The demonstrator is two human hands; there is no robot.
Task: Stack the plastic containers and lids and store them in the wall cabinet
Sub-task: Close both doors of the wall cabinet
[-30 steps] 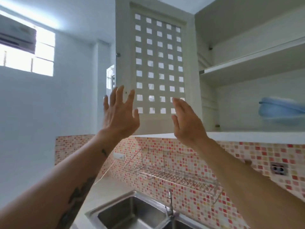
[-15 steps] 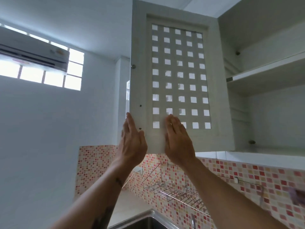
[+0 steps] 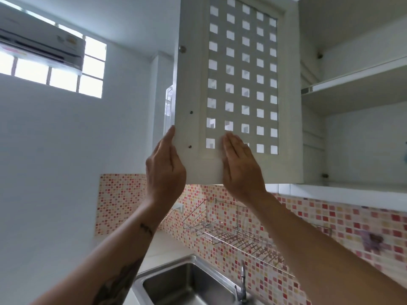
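Both hands are up on the cabinet door (image 3: 240, 89), which stands swung out from the wall cabinet (image 3: 352, 119). The left hand (image 3: 164, 170) has its fingers wrapped round the door's outer edge, thumb side on the face, gripping it. The right hand (image 3: 241, 170) lies flat against the bottom of the door, fingers straight and loose, holding nothing.

No plastic containers or lids can be seen for sure. There is only a tiny blue bit at the far right edge inside the cabinet, and it is too small to tell what it is. So the step now looks like closing the door.

To do it well, push with the flat hand low on the frame, not on the grid part. Let the gripping hand steer, and slide those fingers off the edge before the door meets the cabinet, so they don't get pinched. Go slow at the end so it does not bang.

The door is painted white, smooth, with a grid of small square holes that light shines through. The shelf (image 3: 356, 82) inside is flat and pale. Below, the wall has little pink, red and yellow tiles (image 3: 123, 194), shiny and bumpy. A thin wire dish rack (image 3: 233, 236) hangs on them, above a shiny metal sink (image 3: 189, 285) set in the counter.
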